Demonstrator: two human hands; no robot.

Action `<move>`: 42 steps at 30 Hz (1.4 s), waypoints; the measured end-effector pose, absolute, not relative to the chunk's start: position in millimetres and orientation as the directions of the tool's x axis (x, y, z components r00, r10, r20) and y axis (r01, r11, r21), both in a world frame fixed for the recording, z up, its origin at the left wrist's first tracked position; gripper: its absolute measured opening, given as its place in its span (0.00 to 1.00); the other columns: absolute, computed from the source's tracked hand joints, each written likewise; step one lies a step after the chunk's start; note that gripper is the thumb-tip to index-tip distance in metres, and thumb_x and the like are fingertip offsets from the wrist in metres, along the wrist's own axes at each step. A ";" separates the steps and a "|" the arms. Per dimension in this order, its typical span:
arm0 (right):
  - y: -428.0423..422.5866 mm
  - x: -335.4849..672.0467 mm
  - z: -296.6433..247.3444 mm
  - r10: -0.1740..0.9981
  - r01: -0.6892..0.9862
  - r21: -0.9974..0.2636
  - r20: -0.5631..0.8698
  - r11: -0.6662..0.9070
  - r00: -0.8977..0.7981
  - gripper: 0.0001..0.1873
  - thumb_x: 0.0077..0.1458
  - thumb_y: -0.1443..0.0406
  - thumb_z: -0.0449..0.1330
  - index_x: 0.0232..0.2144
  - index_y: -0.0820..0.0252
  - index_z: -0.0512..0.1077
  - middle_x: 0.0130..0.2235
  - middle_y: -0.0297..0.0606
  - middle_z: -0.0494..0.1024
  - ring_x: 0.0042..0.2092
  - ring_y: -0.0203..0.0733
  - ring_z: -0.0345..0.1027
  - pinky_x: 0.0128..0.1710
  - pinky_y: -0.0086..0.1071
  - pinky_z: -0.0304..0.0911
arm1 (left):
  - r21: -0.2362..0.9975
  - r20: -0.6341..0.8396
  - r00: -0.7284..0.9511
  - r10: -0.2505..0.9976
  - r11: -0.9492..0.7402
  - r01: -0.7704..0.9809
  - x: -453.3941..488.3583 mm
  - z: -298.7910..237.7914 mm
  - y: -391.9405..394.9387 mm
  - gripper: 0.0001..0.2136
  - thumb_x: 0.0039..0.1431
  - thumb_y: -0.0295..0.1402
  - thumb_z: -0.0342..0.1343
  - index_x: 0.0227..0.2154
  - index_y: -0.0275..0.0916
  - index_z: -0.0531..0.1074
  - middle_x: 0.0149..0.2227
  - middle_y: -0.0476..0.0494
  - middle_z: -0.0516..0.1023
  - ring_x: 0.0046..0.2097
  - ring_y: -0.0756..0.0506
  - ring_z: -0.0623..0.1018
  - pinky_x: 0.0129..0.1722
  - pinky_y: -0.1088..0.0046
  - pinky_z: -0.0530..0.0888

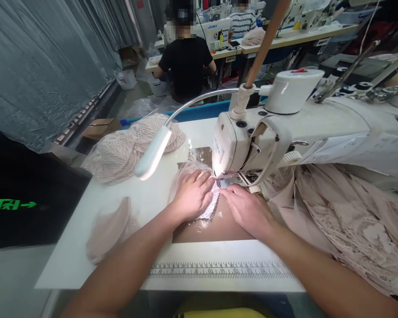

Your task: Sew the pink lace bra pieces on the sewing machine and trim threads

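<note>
Where one printed ruler strip (219, 270) edges the tabletop (69, 269), one sheer pink piece (108, 236) lies at left. Just beyond, the left hand (193, 194) is flat, fingers spread, pressing one lace piece (213, 206) beside the needle area of one sewing machine (230, 141); the right hand (245, 207) is half curled, a finger at the lace's edge (whether it pinches anything, I cannot tell). That lace looks light, soft and easily stretched, probably best steadied with flat fingertips near its edge. One gathered lace heap (354, 216) sits right. Farther off come one lamp (153, 152), two lace bundles (112, 154), their layers uncountable, and two co-workers (187, 66).
</note>
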State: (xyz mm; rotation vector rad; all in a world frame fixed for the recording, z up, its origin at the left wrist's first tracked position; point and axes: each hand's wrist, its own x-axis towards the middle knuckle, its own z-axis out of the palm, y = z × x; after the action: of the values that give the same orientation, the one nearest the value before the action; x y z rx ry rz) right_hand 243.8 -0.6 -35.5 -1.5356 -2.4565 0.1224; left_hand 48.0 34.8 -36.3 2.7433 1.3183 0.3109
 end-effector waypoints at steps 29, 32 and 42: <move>-51.0 228.0 20.3 0.824 0.345 -0.913 -0.020 0.215 -0.566 0.33 0.54 0.52 0.59 0.58 0.57 0.60 0.51 0.47 0.72 0.44 0.46 0.71 0.44 0.38 0.69 | 0.400 0.435 -0.163 0.886 -0.028 0.916 -65.0 -7.6 -139.1 0.06 0.65 0.34 0.40 0.33 0.41 0.58 0.25 0.51 0.65 0.25 0.48 0.70 0.26 0.73 0.64; -71.9 200.8 23.8 0.822 0.197 -0.979 -0.067 0.055 -0.565 0.28 0.51 0.51 0.61 0.50 0.60 0.67 0.43 0.44 0.75 0.41 0.45 0.71 0.42 0.38 0.69 | 0.555 0.405 -0.023 0.914 -0.226 0.800 -22.1 -4.8 -131.1 0.05 0.65 0.33 0.42 0.34 0.41 0.59 0.24 0.52 0.64 0.25 0.49 0.68 0.26 0.74 0.64; -105.8 241.6 -0.9 0.899 -0.411 -0.805 -0.331 -0.428 -0.288 0.15 0.41 0.56 0.69 0.30 0.58 0.76 0.29 0.39 0.80 0.35 0.49 0.74 0.38 0.40 0.68 | 0.359 0.242 0.333 0.911 -0.403 0.842 3.0 -1.7 -67.3 0.12 0.62 0.34 0.46 0.45 0.34 0.67 0.52 0.32 0.68 0.56 0.37 0.66 0.54 0.54 0.66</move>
State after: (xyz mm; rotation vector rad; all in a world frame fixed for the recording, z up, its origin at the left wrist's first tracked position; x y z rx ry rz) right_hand 241.6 -105.8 -0.9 -0.9986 -0.7520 1.8450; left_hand 3.0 -67.3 -1.7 2.4226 1.6096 0.6124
